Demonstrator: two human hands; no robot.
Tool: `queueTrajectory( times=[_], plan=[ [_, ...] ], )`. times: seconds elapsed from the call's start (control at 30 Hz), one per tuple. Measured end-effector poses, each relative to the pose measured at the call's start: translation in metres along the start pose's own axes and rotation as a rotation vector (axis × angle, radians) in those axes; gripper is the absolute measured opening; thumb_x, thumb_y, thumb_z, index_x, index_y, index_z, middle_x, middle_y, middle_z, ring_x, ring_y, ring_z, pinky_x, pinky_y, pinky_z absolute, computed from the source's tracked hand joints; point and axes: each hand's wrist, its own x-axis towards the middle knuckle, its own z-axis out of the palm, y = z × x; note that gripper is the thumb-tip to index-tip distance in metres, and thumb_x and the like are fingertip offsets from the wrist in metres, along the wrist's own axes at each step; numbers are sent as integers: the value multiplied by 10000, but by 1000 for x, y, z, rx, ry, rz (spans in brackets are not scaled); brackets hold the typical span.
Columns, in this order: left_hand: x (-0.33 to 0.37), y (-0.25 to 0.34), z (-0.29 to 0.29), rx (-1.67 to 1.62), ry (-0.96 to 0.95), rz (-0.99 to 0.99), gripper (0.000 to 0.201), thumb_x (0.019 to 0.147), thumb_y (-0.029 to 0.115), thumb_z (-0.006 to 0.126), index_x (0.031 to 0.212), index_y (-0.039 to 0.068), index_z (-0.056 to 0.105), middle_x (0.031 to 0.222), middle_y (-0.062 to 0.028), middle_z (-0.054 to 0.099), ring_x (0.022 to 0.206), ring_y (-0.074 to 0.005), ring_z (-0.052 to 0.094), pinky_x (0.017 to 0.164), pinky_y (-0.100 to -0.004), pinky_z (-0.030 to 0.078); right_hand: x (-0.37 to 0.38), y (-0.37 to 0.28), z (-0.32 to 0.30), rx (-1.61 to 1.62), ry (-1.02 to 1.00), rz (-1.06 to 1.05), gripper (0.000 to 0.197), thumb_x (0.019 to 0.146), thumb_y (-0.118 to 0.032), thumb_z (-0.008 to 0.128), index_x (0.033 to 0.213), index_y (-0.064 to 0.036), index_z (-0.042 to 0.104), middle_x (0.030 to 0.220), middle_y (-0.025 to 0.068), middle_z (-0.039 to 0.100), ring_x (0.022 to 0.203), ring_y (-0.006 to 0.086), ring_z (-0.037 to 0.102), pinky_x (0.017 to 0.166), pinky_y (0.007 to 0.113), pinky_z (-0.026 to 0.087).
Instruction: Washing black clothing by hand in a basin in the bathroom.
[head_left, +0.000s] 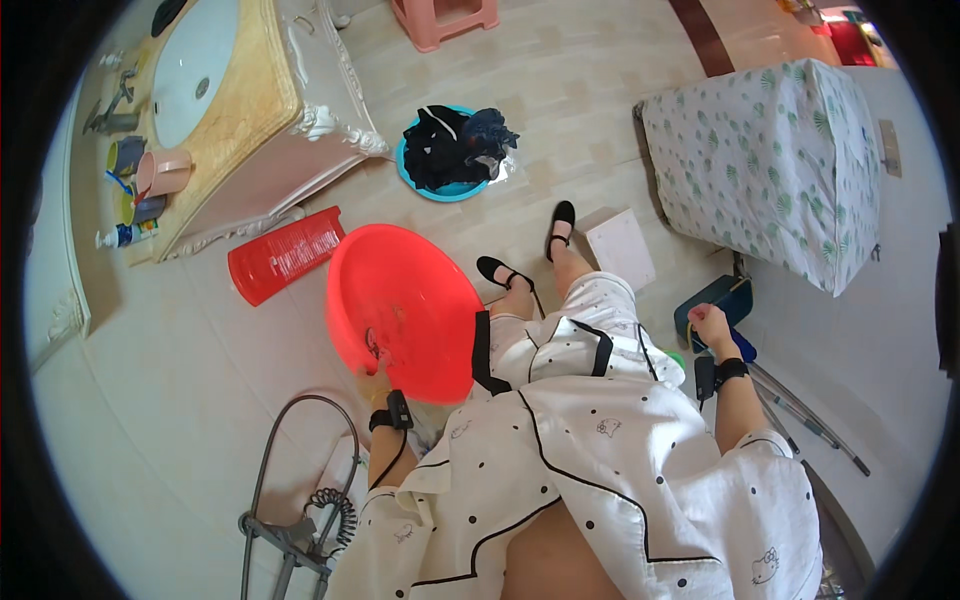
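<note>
The left hand (373,381) grips a smooth, round red plastic basin (430,310); the right hand (711,328) curls near a boxy dark-green bin (737,294), hold unclear.

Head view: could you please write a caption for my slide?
Left hand at the rim of a red basin; dark clothes in a blue basin beyond.

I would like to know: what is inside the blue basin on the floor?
The blue basin holds crumpled dark fabric, probably clothes. This heap covers the basin's bottom, so whatever lies underneath cannot be seen.
</note>
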Motion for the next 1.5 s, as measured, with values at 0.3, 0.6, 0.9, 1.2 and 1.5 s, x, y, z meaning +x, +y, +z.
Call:
queueTrajectory(
  times=[0.3, 0.6, 0.9, 1.2, 1.5],
  plan=[
    [-26, 28, -23, 81, -106, -78, 507, 701, 425, 724, 934, -11, 611, 864, -203, 646, 814, -361, 623, 714, -422, 476, 26, -73, -19, -175, 88, -205, 221, 783, -221, 625, 874, -22, 661, 872, 201, 650, 852, 359, 624, 751, 406, 495],
    [-71, 33, -9, -225, 6, -129, 471, 759, 449, 679, 733, 4, 526, 671, -216, 522, 627, -386, 511, 584, -452, 404, 89, -332, 17, -49, -110, -822, 135, 791, -112, 622, 898, -33, 644, 952, 168, 618, 784, 338, 626, 722, 404, 502],
    [-111, 41, -27, -362, 117, -245, 401, 761, 382, 697, 827, 1, 588, 790, -188, 586, 739, -344, 563, 669, -409, 447, 35, -589, 145, -531, -318, -1505, 135, 776, -124, 625, 886, -57, 665, 988, 154, 616, 848, 346, 608, 762, 399, 489],
    [-149, 68, -21, -345, 15, -523, 421, 786, 375, 660, 982, 6, 608, 939, -188, 596, 900, -363, 565, 791, -433, 460, 7, -741, 334, -317, -1007, -914, 254, 861, -231, 611, 979, -7, 638, 826, 74, 650, 721, 167, 634, 626, 278, 511],
    [-168, 99, -44, -372, 95, -742, 362, 768, 318, 682, 952, 14, 610, 902, -180, 569, 839, -370, 556, 711, -443, 467, -29, -850, 490, 33, -1110, -692, 246, 862, -192, 607, 1030, -12, 609, 897, 66, 635, 792, 163, 610, 665, 296, 510]
  ],
)
